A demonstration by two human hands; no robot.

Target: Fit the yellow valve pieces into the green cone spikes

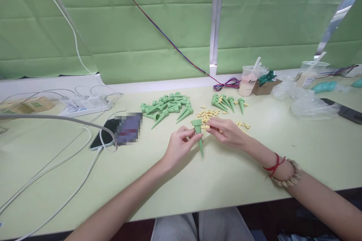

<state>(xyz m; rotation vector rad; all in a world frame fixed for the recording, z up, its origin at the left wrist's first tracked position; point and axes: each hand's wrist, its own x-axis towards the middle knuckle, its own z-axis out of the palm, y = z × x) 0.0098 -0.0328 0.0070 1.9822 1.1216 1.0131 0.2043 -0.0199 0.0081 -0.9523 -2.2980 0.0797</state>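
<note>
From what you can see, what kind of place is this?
Probably a small assembly workbench: a pile of green cone spikes, loose yellow pieces and a power strip on a pale table against green sheeting.

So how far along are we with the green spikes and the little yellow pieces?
A small group of green plastic cone spikes lies apart near the pink drink cup; whether they are fitted is too small to tell. The left hand holds one green spike while the right hand presses a small yellow plastic piece at its top. A bigger pile of green spikes and loose yellow pieces remain.
</note>
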